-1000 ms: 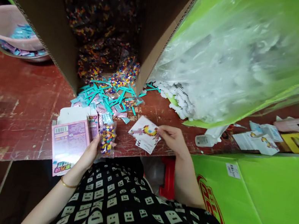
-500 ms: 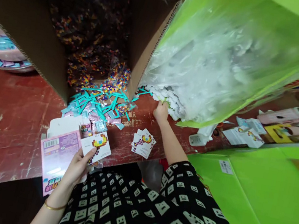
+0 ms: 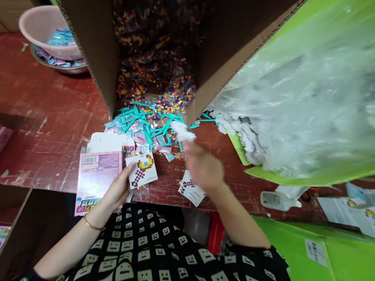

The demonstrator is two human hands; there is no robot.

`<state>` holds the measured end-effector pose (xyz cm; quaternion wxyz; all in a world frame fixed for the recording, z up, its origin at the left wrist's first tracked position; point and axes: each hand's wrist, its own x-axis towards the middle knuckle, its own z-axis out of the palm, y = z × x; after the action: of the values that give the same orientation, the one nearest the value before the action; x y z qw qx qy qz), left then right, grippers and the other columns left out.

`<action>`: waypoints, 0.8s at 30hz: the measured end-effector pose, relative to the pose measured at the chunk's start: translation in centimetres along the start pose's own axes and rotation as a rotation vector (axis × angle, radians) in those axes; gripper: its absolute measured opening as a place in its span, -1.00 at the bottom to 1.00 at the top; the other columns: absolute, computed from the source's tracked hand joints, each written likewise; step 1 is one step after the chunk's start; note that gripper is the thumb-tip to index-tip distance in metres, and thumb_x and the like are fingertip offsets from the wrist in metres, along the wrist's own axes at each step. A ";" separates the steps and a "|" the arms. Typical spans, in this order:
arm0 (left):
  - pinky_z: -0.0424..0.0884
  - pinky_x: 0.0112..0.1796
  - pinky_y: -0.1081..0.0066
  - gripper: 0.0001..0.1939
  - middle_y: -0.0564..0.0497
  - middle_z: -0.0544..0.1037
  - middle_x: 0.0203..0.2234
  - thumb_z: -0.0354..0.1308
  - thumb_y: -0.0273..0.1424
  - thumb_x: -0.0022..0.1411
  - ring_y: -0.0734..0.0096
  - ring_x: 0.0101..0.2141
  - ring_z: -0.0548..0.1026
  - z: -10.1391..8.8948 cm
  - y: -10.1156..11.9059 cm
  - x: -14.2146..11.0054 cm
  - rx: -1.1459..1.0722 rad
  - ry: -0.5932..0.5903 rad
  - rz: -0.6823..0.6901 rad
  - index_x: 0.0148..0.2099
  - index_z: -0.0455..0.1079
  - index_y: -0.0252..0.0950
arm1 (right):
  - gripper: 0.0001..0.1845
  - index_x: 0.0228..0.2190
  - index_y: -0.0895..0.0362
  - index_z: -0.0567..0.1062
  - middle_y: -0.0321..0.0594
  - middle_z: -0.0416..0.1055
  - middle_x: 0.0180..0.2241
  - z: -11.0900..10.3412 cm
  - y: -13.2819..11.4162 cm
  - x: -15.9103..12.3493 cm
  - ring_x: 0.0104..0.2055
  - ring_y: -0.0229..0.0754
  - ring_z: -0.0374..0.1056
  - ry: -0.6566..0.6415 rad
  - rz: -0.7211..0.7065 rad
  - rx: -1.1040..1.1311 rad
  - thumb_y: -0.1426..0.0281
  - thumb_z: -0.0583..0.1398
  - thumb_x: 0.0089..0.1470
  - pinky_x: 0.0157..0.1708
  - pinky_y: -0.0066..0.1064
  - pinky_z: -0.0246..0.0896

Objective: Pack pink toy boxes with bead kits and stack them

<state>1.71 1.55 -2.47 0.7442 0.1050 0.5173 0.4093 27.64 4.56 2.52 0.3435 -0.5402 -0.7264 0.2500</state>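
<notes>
My left hand (image 3: 117, 192) grips a printed card (image 3: 141, 169) with a pixel pattern on it, thumb on top; something clear shows under the card. Beside it lies a pink carton (image 3: 97, 170) with its white flap raised. My right hand (image 3: 204, 167), smeared by motion, is closed on a small white piece (image 3: 182, 131) whose kind I cannot make out. Below that hand a small stack of similar cards (image 3: 193, 193) rests on the table, partly covered. Turquoise sticks (image 3: 148, 128) and small pink and blue sachets (image 3: 140, 138) lie ahead of both hands.
A tall cardboard box (image 3: 212, 84) holds bags of coloured beads (image 3: 177, 95). To its right, a green box (image 3: 264, 174) contains white pieces in clear plastic (image 3: 309, 108). A pink basin (image 3: 40, 27) stands back left. A clear bottle (image 3: 274, 200) lies at right.
My right hand has come away from the white pieces at the green box, moving left with a white piece. The view has shifted leftward, and my left hand still holds the card.
</notes>
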 end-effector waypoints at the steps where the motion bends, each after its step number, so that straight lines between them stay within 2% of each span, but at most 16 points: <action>1: 0.55 -0.13 0.20 -0.38 -0.16 0.62 -0.14 0.35 0.00 0.01 0.01 -0.06 0.56 0.1 0.1 -0.2 -0.025 -0.008 0.003 -0.02 0.46 -0.33 | -0.73 -0.11 -0.04 0.56 -0.23 0.50 0.02 2.3 -1.8 -1.2 0.18 -0.01 0.34 -0.060 -0.058 0.039 0.22 0.19 0.17 0.19 -0.10 0.27; 3: 0.54 -0.09 0.20 -0.40 -0.17 0.62 -0.14 0.35 0.01 0.00 0.00 -0.02 0.54 0.2 0.3 -0.7 -0.053 -0.031 0.033 -0.07 0.47 -0.35 | -0.77 -0.15 -0.05 0.57 -0.30 0.52 0.00 7.1 -4.4 -3.2 0.19 -0.07 0.34 -0.248 -0.241 0.187 0.28 0.15 0.21 0.21 -0.09 0.29; 5: 0.52 -0.07 0.26 -0.47 -0.15 0.63 -0.18 0.42 -0.08 -0.05 0.04 -0.03 0.55 0.0 0.7 -1.3 -0.044 -0.009 0.085 -0.15 0.47 -0.36 | -0.73 -0.17 -0.08 0.58 -0.33 0.51 0.02 10.7 -5.5 -4.3 0.23 -0.10 0.29 -0.438 -0.354 0.268 0.37 0.09 0.25 0.26 -0.08 0.24; 7: 0.51 -0.08 0.33 -0.51 -0.11 0.63 -0.23 0.47 -0.20 -0.10 0.10 -0.07 0.57 -0.5 1.0 -1.8 -0.020 0.066 0.144 -0.17 0.46 -0.36 | -0.75 -0.17 -0.12 0.57 -0.35 0.49 0.05 12.5 -5.3 -4.1 0.26 -0.10 0.26 -0.561 -0.403 0.283 0.35 0.10 0.24 0.28 -0.10 0.21; 8: 0.51 -0.09 0.35 -0.50 -0.10 0.63 -0.23 0.48 -0.22 -0.10 0.12 -0.08 0.57 -0.9 1.2 -1.9 -0.007 0.103 0.175 -0.15 0.46 -0.35 | -0.79 -0.17 -0.13 0.56 -0.34 0.49 0.05 12.7 -4.9 -3.5 0.24 -0.09 0.28 -0.565 -0.407 0.279 0.30 0.14 0.22 0.28 -0.12 0.21; 10: 0.50 -0.11 0.37 -0.47 -0.09 0.62 -0.17 0.46 -0.20 -0.06 0.15 -0.08 0.57 -1.9 1.6 -1.8 0.025 0.152 0.253 -0.07 0.44 -0.33 | -0.78 -0.14 -0.09 0.54 -0.27 0.49 0.03 12.7 -3.4 -1.2 0.19 -0.06 0.33 -0.424 -0.340 0.259 0.21 0.18 0.19 0.26 -0.12 0.23; 12: 0.49 -0.12 0.40 -0.47 -0.10 0.60 -0.09 0.42 -0.18 0.01 0.17 -0.05 0.55 -2.9 2.0 -1.5 0.068 0.177 0.351 -0.01 0.42 -0.31 | -0.72 -0.09 0.02 0.52 -0.11 0.45 0.03 12.8 -1.5 2.0 0.15 -0.01 0.34 -0.193 -0.139 0.159 0.23 0.18 0.19 0.22 -0.08 0.23; 13: 0.48 -0.11 0.40 -0.47 -0.11 0.58 -0.06 0.40 -0.17 0.04 0.18 -0.04 0.54 -3.3 2.2 -1.3 0.092 0.189 0.400 0.01 0.42 -0.30 | -0.68 -0.03 0.09 0.49 -0.02 0.40 0.05 13.0 -0.5 3.7 0.16 0.03 0.32 -0.123 -0.012 0.069 0.29 0.18 0.20 0.21 -0.05 0.22; 14: 0.48 -0.10 0.41 -0.48 -0.12 0.57 -0.03 0.39 -0.17 0.06 0.18 -0.03 0.54 -3.7 2.3 -1.2 0.119 0.200 0.443 0.02 0.41 -0.30 | -0.62 0.02 0.17 0.46 0.08 0.35 0.07 13.5 0.5 5.3 0.17 0.09 0.29 -0.115 0.094 -0.034 0.34 0.19 0.18 0.20 -0.03 0.20; 16: 0.45 -0.05 0.39 -0.48 -0.13 0.55 -0.01 0.37 -0.17 0.08 0.17 0.01 0.51 -4.1 2.6 -1.1 0.166 0.216 0.504 0.03 0.40 -0.30 | -0.51 0.09 0.30 0.40 0.21 0.30 0.09 14.7 1.9 8.0 0.18 0.17 0.24 -0.192 0.216 -0.213 0.40 0.24 0.14 0.19 -0.03 0.18; 19: 0.42 0.03 0.34 -0.45 -0.13 0.56 -0.02 0.38 -0.18 0.08 0.12 0.07 0.47 -4.2 2.9 -1.3 0.198 0.210 0.539 0.06 0.38 -0.29 | -0.62 0.03 0.30 0.46 0.19 0.37 0.02 15.5 2.6 10.0 0.12 0.14 0.30 -0.301 0.251 -0.311 0.50 0.20 0.16 0.13 -0.11 0.23; 21: 0.44 0.03 0.31 -0.44 -0.12 0.57 -0.03 0.39 -0.18 0.06 0.09 0.07 0.47 -4.3 3.1 -1.4 0.172 0.193 0.508 0.07 0.37 -0.28 | -0.65 -0.01 0.24 0.51 0.12 0.42 -0.01 14.4 2.0 10.3 0.07 0.08 0.36 -0.321 0.240 -0.307 0.57 0.11 0.19 0.09 -0.15 0.27; 22: 0.45 0.01 0.31 -0.43 -0.12 0.57 -0.03 0.39 -0.19 0.05 0.08 0.07 0.48 -4.3 3.1 -1.3 0.145 0.187 0.483 0.07 0.38 -0.28 | -0.64 0.00 0.22 0.51 0.09 0.43 -0.01 13.3 1.5 10.3 0.06 0.05 0.37 -0.285 0.219 -0.273 0.58 0.08 0.21 0.09 -0.16 0.27; 24: 0.47 -0.03 0.33 -0.40 -0.13 0.56 0.00 0.41 -0.20 0.03 0.07 0.05 0.50 -4.4 3.2 -1.2 0.080 0.185 0.440 0.08 0.37 -0.27 | -0.63 0.05 0.17 0.49 0.01 0.44 0.00 10.5 -0.1 9.9 0.00 -0.02 0.40 -0.126 0.164 -0.089 0.49 0.06 0.27 0.06 -0.18 0.30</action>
<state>-3.85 1.56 -1.72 0.5820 0.2066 0.5636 0.5486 17.73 14.07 -1.89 0.2512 -0.5959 -0.7102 0.2782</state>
